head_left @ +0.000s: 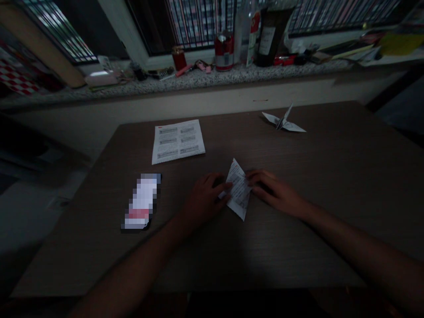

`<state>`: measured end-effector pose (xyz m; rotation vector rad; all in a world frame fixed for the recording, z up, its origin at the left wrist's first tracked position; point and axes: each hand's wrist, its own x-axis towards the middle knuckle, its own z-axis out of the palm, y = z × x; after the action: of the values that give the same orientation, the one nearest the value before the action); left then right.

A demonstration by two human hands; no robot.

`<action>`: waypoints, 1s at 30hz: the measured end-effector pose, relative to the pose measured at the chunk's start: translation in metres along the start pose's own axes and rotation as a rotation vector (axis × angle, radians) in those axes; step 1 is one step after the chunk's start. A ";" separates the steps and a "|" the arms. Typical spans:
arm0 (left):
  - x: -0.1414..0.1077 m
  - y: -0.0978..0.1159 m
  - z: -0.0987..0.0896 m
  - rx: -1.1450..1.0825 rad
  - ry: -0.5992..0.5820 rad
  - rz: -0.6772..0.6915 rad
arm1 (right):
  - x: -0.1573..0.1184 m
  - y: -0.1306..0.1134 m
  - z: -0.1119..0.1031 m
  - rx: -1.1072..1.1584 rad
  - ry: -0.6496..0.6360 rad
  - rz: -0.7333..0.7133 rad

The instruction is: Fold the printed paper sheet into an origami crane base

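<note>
At the center of our view, a small printed sheet folded into a diamond (237,191), its points near 12 and 6 o'clock, sits between two bare hands over a dark wood-grain table (212,265). We see the left hand (206,196) at the paper's 9 o'clock edge, fingers curled nearly closed, thumb and forefinger gripping it. At 3 o'clock, the right hand (273,191) is partly closed, its fingertips and thumb pinching the opposite edge. Whether the paper rests fully on the wood, we cannot tell.

By our reading, this is a folding step well under way, with edges being lined up or a crease set. The next move seems to call for one hand to steady the layers while the other presses the fold sharp, without tearing the thin paper.

Farther out, we find a smartphone (142,201) at 9 o'clock, its screen pixelated, and a creased printed sheet (179,141) between 10 and 11. An origami crane (283,123) stands at 1 o'clock, wings spread. Beyond, at 12, a red drink can (224,53) tops the speckled stone windowsill (155,87).
</note>
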<state>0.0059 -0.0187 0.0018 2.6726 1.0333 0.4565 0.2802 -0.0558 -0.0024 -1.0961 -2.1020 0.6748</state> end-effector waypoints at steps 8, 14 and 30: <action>-0.001 0.004 0.001 0.027 -0.008 0.082 | -0.008 0.007 -0.008 -0.083 -0.049 0.000; -0.002 0.007 0.006 -0.011 -0.068 0.196 | -0.013 0.007 -0.002 -0.212 -0.044 -0.088; -0.007 0.016 0.011 -0.200 -0.067 0.032 | -0.013 -0.002 0.013 -0.093 -0.064 -0.024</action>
<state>0.0141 -0.0362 -0.0042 2.5125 0.8773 0.4484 0.2751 -0.0699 -0.0131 -1.1109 -2.2172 0.6126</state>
